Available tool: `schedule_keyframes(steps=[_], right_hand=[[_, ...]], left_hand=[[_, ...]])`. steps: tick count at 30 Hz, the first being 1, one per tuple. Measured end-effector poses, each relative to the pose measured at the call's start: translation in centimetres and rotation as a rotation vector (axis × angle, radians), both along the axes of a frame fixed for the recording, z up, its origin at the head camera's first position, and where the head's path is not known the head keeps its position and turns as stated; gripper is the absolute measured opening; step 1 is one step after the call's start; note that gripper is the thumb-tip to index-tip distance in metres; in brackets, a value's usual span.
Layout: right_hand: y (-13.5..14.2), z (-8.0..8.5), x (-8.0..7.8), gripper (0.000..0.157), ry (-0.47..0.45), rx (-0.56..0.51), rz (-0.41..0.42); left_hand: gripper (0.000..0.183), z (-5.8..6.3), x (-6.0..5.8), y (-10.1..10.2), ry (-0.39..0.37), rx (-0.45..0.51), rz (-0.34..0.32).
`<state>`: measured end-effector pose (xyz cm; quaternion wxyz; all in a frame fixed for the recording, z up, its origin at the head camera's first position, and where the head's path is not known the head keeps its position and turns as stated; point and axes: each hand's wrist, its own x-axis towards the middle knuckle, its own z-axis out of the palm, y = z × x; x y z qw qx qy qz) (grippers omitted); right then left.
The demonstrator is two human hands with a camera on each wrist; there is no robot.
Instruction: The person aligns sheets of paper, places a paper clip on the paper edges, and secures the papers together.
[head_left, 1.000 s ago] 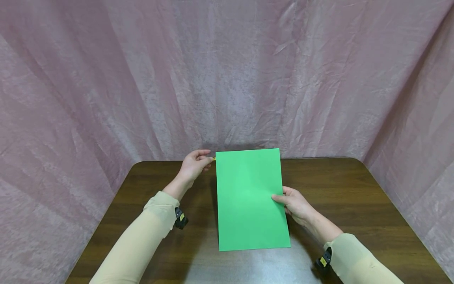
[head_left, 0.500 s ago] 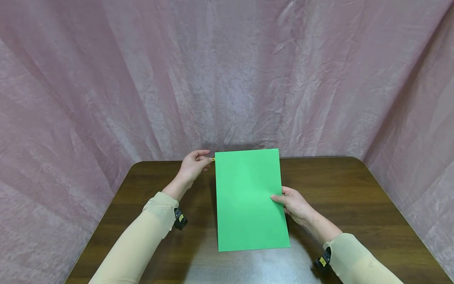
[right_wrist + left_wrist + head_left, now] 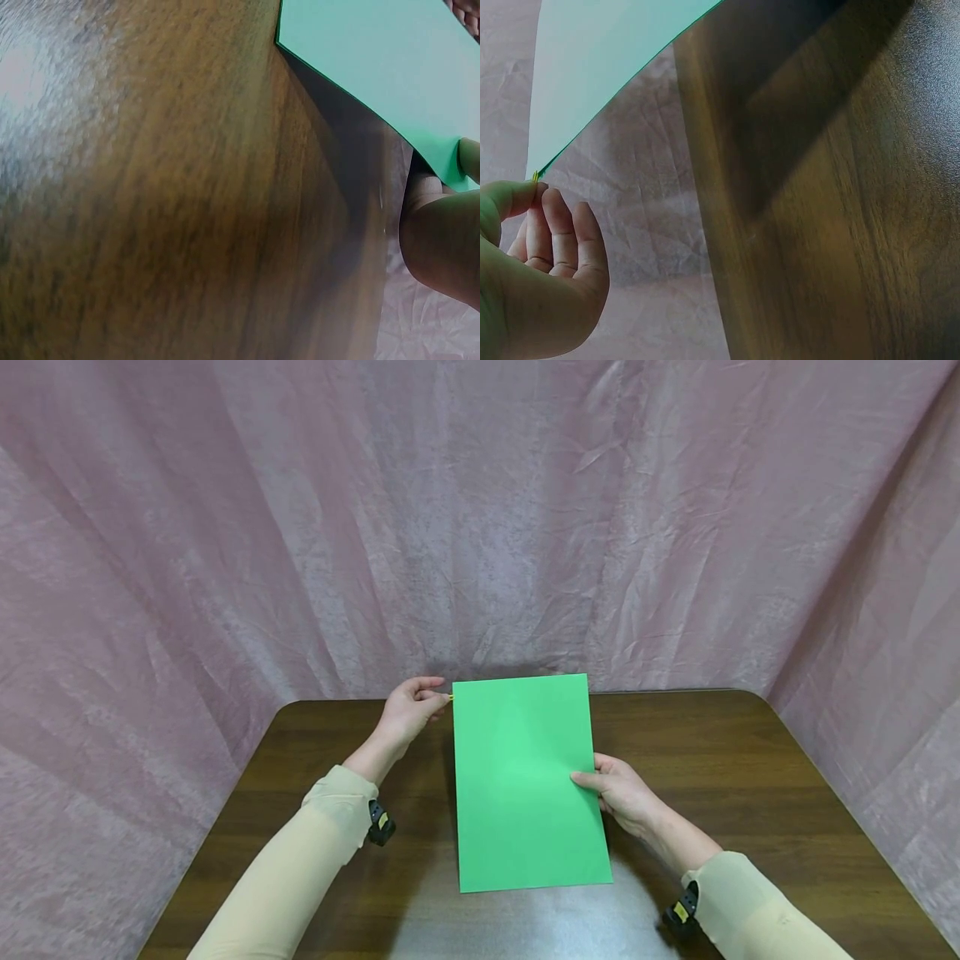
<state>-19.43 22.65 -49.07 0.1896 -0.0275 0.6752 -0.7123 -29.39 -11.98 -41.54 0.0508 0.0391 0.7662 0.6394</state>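
A green sheet of paper point(image 3: 525, 810) is held up over the table in the head view, its top edge toward the curtain. My right hand point(image 3: 628, 795) grips the right edge, thumb on the front face and fingers behind. Between thumb and index finger, my left hand point(image 3: 408, 710) pinches a small yellow paper clip point(image 3: 535, 176) at the sheet's upper left corner. Most of the clip is hidden by the fingertips and the paper. In the right wrist view, the sheet's near corner point(image 3: 300, 30) hangs above the wood, and the thumb presses on the paper.
The brown wooden table point(image 3: 720, 760) has rounded far corners. Pink curtains point(image 3: 480, 527) hang close behind its far edge and along the right side. A bright reflection lies on the tabletop near the front.
The sheet and my right hand have shifted slightly left, toward my left hand. Less of the yellow clip shows beside the sheet's edge. My left hand has hardly moved.
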Motion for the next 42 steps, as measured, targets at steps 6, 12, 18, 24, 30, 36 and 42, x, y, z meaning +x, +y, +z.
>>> schedule_keyframes(steps=[6,12,18,24,30,36,42], right_hand=[[-0.05,-0.01,-0.04,0.046,-0.002,0.001,-0.001],[-0.02,-0.15,-0.09,0.045,0.006,0.002,0.013],[0.02,-0.21,-0.08,0.046,0.013,0.010,0.020],[-0.10,-0.17,-0.12,0.045,0.020,0.019,0.019],[-0.25,-0.07,-0.03,0.043,0.017,0.013,0.014],[-0.35,-0.06,-0.07,0.043,0.019,0.019,0.008],[-0.36,-0.04,-0.13,0.042,0.035,0.037,0.004]], left_hand=[[0.041,0.05,0.00,0.05,0.000,-0.001,0.005],[0.043,0.04,0.07,0.11,-0.001,-0.004,0.014],[0.039,0.03,0.03,0.19,-0.003,-0.007,0.013],[0.041,0.11,0.13,0.18,-0.003,-0.035,0.002],[0.043,0.00,0.19,0.15,-0.015,-0.040,0.000],[0.046,-0.04,0.11,0.12,-0.024,-0.030,0.003],[0.049,0.03,-0.01,0.14,-0.018,-0.006,0.002]])
